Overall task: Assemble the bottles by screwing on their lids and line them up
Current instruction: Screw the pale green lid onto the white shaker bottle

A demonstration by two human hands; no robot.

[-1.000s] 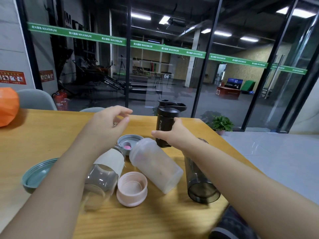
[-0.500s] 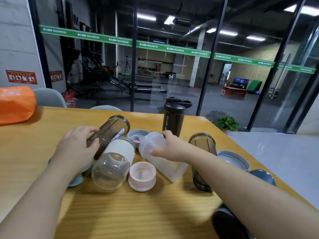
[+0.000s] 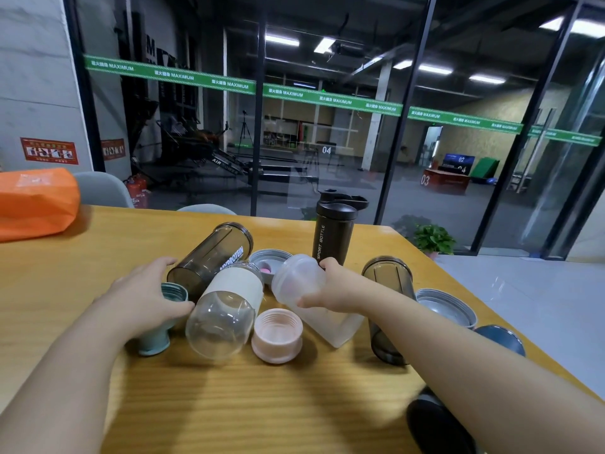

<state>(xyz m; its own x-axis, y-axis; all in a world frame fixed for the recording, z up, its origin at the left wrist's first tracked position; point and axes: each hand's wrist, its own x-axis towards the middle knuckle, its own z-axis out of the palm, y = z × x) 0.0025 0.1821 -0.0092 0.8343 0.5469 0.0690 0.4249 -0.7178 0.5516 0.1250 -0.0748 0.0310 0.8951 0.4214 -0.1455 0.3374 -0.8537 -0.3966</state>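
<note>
A frosted bottle is gripped near its open mouth by the right hand, thumb and fingers curled round it, and is held tilted with its base on the wooden table. Just to its left, a pink lid lies thread side up. Further left, a clear bottle with a white sleeve lies on its side, its base toward the near edge. A teal lid is held by the left hand, whose thumb and fingers are wrapped over it. Beyond that hand, a smoky bottle printed MYPROTEIN lies on its side. A grey lid with a pink plug is seen between it and the frosted bottle. At the far side a black sport bottle stands upright with its lid on. To the right a second smoky bottle lies partly hidden behind the right forearm, with a grey lid and a blue lid beside it. An orange bag rests at the far left.
</note>
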